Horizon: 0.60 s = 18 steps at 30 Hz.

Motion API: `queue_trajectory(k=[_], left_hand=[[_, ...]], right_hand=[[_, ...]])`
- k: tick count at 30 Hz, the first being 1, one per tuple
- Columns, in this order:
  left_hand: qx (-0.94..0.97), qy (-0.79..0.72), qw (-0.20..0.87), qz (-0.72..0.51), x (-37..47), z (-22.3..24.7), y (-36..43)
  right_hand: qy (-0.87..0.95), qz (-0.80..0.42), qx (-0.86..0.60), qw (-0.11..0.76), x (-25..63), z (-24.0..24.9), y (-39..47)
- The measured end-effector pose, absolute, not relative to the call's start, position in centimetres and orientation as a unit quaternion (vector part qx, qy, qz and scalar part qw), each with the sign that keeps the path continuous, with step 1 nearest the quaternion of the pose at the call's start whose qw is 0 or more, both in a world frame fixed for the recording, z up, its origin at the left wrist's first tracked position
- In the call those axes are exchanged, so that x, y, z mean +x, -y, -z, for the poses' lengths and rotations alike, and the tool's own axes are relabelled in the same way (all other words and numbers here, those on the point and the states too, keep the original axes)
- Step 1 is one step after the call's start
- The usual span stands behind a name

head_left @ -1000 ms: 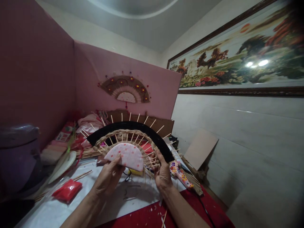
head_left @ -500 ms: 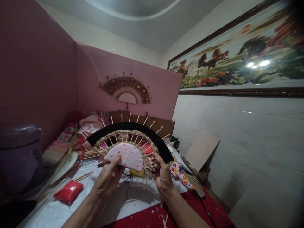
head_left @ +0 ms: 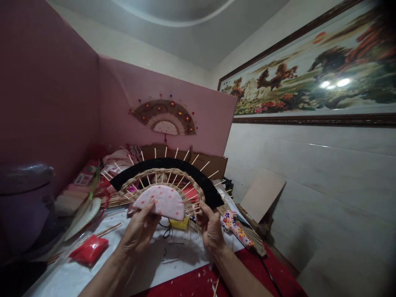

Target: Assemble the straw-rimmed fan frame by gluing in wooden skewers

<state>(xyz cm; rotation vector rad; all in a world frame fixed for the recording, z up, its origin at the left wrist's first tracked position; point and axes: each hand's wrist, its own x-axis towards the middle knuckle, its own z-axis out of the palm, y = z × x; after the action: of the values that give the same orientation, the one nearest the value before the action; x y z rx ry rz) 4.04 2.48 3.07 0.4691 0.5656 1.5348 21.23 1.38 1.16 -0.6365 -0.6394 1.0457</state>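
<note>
Pale sticks (head_left: 165, 152) and a straw braid (head_left: 161, 170) form the fan (head_left: 163, 193), held above the white sheet (head_left: 173, 273); the left hand (head_left: 140, 229) pinches its dotted base (head_left: 159, 203), the right hand (head_left: 212, 227) the straw braid. Probably light but fragile: best gripped there, sparing the sticks.

Both hands (head_left: 140, 229) (head_left: 213, 229) gripping — thumbs (head_left: 150, 206) uppermost, forearms (head_left: 107, 266) (head_left: 243, 270) bare, angled inward
</note>
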Motion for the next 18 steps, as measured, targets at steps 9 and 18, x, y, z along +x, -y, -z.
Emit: queue_trajectory(k=[9,18], left_hand=[[0.203,-0.259,0.66,-0.675,3.94,-3.63,-2.23],[0.184,-0.229,0.659,-0.692,4.06,-3.72,-2.33]], right_hand=[[0.289,-0.478,-0.289,0.778,21.32,-0.82,-1.48],[0.31,-0.474,-0.282,0.775,21.29,-0.44,-1.87]])
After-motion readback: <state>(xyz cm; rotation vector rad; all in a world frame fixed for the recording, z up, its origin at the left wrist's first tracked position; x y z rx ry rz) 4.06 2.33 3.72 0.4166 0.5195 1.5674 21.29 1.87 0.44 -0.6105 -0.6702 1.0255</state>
